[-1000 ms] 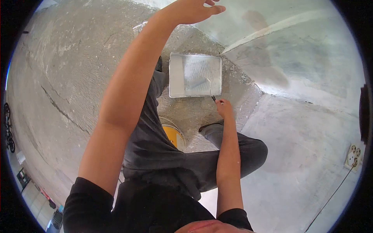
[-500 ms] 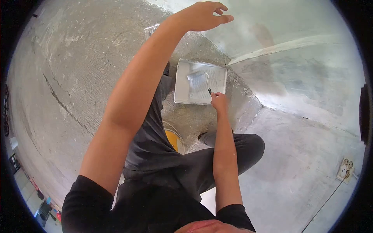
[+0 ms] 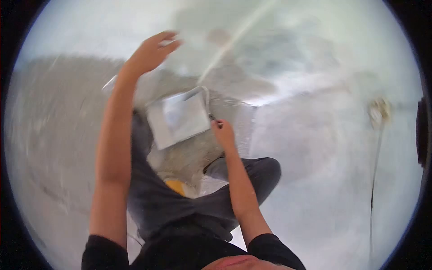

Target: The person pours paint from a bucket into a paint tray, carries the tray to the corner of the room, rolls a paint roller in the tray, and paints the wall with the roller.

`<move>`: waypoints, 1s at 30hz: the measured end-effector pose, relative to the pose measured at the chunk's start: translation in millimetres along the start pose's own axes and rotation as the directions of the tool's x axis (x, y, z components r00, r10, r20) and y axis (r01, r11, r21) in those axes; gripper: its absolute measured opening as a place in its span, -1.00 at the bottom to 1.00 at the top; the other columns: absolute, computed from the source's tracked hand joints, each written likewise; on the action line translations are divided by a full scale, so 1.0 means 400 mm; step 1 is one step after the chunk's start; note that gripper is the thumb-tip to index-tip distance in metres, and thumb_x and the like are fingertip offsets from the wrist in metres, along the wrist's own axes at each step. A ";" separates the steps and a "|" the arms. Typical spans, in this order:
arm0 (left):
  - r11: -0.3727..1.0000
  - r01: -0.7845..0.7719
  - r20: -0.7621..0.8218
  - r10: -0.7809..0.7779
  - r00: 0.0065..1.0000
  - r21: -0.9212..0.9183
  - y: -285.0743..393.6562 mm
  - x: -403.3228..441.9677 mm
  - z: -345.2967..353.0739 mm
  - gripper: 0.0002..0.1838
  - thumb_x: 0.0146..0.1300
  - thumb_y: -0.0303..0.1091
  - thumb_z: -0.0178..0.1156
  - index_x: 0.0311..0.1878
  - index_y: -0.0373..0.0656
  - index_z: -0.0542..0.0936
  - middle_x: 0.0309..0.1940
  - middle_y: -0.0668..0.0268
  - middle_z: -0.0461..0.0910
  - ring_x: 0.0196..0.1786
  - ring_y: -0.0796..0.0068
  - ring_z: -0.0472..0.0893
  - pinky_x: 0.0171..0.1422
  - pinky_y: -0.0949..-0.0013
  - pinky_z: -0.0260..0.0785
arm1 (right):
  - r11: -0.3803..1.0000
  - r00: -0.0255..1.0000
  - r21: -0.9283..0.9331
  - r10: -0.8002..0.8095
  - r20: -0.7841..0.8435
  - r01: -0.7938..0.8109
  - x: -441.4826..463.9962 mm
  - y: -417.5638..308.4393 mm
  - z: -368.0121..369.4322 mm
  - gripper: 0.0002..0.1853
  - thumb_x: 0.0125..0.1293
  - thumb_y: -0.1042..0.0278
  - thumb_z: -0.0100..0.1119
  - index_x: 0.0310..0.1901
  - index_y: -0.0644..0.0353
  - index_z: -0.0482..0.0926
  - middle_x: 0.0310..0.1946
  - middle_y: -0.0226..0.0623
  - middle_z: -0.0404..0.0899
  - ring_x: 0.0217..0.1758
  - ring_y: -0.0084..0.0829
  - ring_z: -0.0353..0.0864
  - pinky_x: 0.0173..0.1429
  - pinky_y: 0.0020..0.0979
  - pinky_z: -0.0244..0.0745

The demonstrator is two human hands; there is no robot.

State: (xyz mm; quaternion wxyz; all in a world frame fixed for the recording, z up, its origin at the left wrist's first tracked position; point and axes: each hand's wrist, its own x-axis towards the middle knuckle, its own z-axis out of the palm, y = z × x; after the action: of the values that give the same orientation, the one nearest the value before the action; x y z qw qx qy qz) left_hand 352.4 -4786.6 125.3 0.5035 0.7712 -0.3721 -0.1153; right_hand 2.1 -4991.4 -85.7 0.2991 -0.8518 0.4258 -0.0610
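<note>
My right hand (image 3: 223,133) is closed around the handle of a paint roller (image 3: 207,100). The roller's wire frame curves up along the right side of a pale paint tray (image 3: 161,137), and its head is near the tray's far edge; blur hides whether it touches. White paint shows in the tray, which sits on the floor in front of my legs. My left hand (image 3: 150,55) is raised at the upper left with thumb and fingers apart, holding nothing.
Painted, patchy walls (image 3: 292,54) meet in a corner beyond the tray. Rough concrete floor (image 3: 67,117) spreads to the left. A yellow bucket (image 3: 175,186) stands partly hidden by my leg. A socket (image 3: 379,111) with a cord is on the right.
My view has swung to the right and is blurred. The roller head has shifted from inside the tray toward its far right edge. My left hand stays raised and free.
</note>
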 end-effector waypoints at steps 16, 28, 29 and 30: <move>0.998 -0.032 0.083 0.028 0.996 0.047 0.048 0.033 0.133 -0.42 0.52 -0.04 0.25 0.43 -0.21 0.51 0.28 -0.02 0.64 0.25 0.08 0.68 0.34 0.15 0.51 | 0.650 0.867 0.756 0.329 -0.374 0.079 -0.066 0.005 -0.530 -0.62 0.55 0.09 0.24 0.07 0.30 0.56 -0.47 -0.44 0.51 -0.62 -0.67 0.37 -0.57 -0.50 0.26; 0.997 0.005 0.097 -0.013 0.995 0.082 0.037 0.038 0.138 -0.42 0.50 -0.06 0.27 0.42 -0.21 0.52 0.25 -0.02 0.66 0.19 0.09 0.70 0.27 0.15 0.54 | 0.725 0.660 0.483 0.053 -0.749 0.490 0.180 0.109 -0.793 -0.57 0.67 0.06 0.04 0.21 0.30 0.56 -0.39 -0.41 0.55 -0.58 -0.71 0.32 -0.51 -0.56 0.24; 0.996 0.025 0.106 -0.035 0.994 0.090 0.046 0.034 0.142 -0.43 0.50 -0.07 0.27 0.42 -0.21 0.52 0.25 -0.02 0.66 0.19 0.10 0.70 0.27 0.15 0.54 | 0.756 0.629 0.436 0.042 -0.776 0.487 0.177 0.118 -0.789 -0.57 0.68 0.07 0.03 0.23 0.30 0.56 -0.37 -0.41 0.54 -0.55 -0.71 0.32 -0.47 -0.57 0.27; 0.994 0.048 0.114 -0.059 0.992 0.098 0.047 0.031 0.144 -0.43 0.50 -0.07 0.27 0.42 -0.21 0.52 0.25 -0.01 0.66 0.20 0.10 0.70 0.27 0.16 0.54 | 0.751 0.634 0.439 0.036 -0.773 0.494 0.185 0.129 -0.787 -0.57 0.68 0.07 0.03 0.23 0.30 0.56 -0.37 -0.41 0.54 -0.55 -0.71 0.32 -0.47 -0.57 0.27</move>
State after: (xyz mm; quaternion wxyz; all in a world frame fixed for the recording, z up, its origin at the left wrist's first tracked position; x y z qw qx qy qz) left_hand 320.7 -4839.2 117.0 0.4403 0.7960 -0.3851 -0.1557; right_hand -99.6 -5215.6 130.3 0.3486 -0.6536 0.3448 -0.5766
